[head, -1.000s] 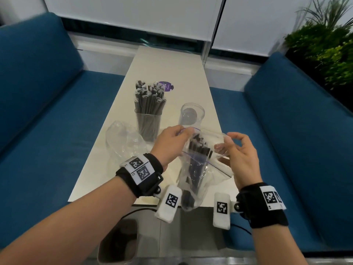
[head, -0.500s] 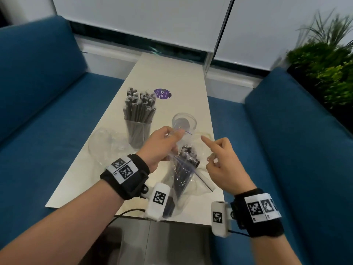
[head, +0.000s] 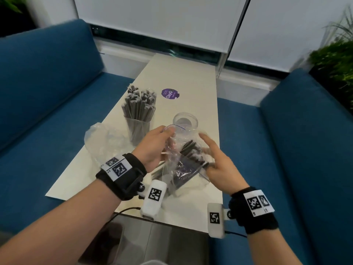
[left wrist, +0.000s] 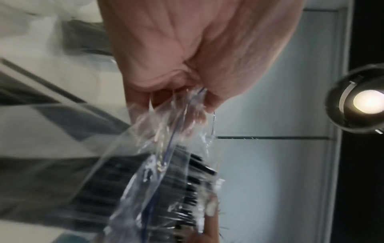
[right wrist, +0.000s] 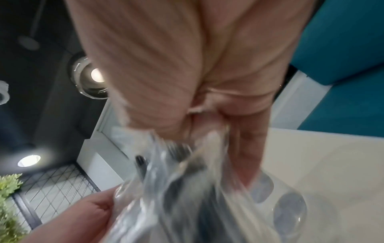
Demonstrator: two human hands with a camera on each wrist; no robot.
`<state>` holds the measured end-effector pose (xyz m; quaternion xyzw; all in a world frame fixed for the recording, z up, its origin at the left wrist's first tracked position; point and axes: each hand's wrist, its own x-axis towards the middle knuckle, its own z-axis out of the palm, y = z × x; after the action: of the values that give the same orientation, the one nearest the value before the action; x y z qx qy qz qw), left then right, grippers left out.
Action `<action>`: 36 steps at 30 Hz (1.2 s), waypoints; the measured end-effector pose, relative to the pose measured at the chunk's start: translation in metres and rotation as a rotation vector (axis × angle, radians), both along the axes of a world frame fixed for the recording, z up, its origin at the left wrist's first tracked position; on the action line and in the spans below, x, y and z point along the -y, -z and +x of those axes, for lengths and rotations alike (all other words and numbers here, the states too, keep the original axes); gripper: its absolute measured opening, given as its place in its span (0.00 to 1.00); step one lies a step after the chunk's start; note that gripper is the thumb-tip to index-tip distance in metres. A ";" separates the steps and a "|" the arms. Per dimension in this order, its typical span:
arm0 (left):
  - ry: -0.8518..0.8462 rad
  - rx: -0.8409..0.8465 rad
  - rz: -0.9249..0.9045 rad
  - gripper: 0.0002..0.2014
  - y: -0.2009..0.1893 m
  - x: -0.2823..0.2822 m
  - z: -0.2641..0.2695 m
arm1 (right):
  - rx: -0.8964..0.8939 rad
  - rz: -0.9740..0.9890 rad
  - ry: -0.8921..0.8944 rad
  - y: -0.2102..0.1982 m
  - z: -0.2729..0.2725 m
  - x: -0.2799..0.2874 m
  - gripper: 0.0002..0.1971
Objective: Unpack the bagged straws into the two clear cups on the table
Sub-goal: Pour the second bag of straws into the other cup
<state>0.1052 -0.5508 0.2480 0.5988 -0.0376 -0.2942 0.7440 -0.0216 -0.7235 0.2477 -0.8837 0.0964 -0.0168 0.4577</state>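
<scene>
A clear zip bag [head: 183, 175] of dark straws [head: 189, 150] is held above the near end of the white table [head: 193, 79]. My left hand [head: 169, 133] pinches the bag's rim by its blue zip line. My right hand [head: 205, 150] is at the bag's mouth, and its fingers curl round the straw bundle, partly under plastic. Just beyond the hands stands an empty clear cup [head: 186, 120]. To its left a second clear cup [head: 138, 129] is packed with straws. In the left wrist view my left hand [left wrist: 187, 98] pinches the bag [left wrist: 145, 164]. The right wrist view is blurred: my right hand [right wrist: 207, 131] is on the bag [right wrist: 176, 197].
An empty crumpled bag [head: 103, 140] lies on the table left of the full cup. A purple sticker [head: 170, 94] sits further back. Blue sofas [head: 47, 83] flank the table on both sides, and a green plant [head: 336, 60] stands at the far right.
My right hand was free with a finger pointing; it has now moved onto the straws at the bag's mouth. The bag has tilted to the right, and my left hand keeps its pinch.
</scene>
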 end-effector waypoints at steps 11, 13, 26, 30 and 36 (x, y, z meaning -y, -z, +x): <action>0.038 0.020 -0.167 0.14 0.038 -0.012 -0.007 | 0.009 0.277 0.140 0.034 -0.002 0.007 0.51; 0.091 0.098 -0.067 0.15 0.043 -0.018 -0.011 | 0.017 0.340 0.161 0.038 -0.005 0.005 0.52; 0.369 0.378 0.209 0.40 0.057 -0.026 -0.005 | 0.114 0.614 0.330 0.061 0.014 -0.017 0.41; 0.579 0.390 0.202 0.60 0.065 -0.032 -0.004 | 0.115 0.725 0.369 0.063 0.017 -0.016 0.37; 0.290 0.542 0.325 0.57 0.068 -0.019 0.001 | 0.062 0.821 0.208 0.072 0.011 -0.001 0.34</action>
<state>0.1063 -0.5313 0.1801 0.7544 -0.2709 -0.2293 0.5522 -0.0110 -0.7227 0.1759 -0.6127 0.1700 -0.0496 0.7702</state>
